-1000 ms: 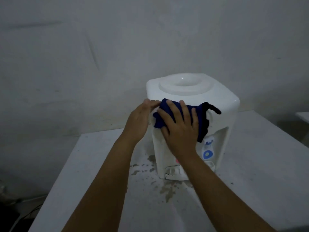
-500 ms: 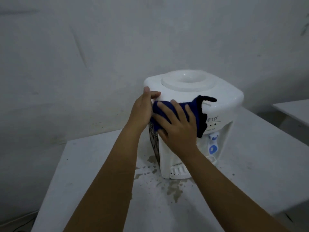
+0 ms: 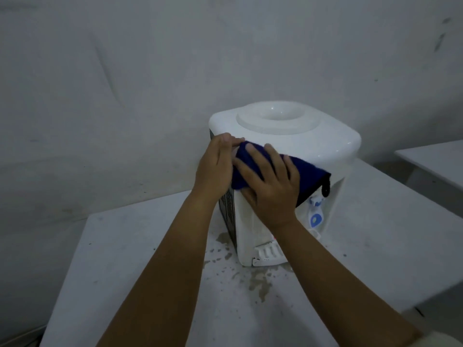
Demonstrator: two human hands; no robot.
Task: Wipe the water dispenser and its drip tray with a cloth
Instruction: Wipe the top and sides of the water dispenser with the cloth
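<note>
Against a bare grey wall, the blue cloth is best kept pressed flat by the right hand, fingers spread, while the left hand, loosely curled, steadies the water dispenser at its corner.

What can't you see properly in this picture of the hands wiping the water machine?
Head view only:
- Front panel of the water dispenser: covered by the blue cloth and right hand.
- Drip tray: partly behind the right forearm.
- Red tap: almost wholly hidden by that wrist.
- Left hand fingertips: where they touch is unclear.
</note>
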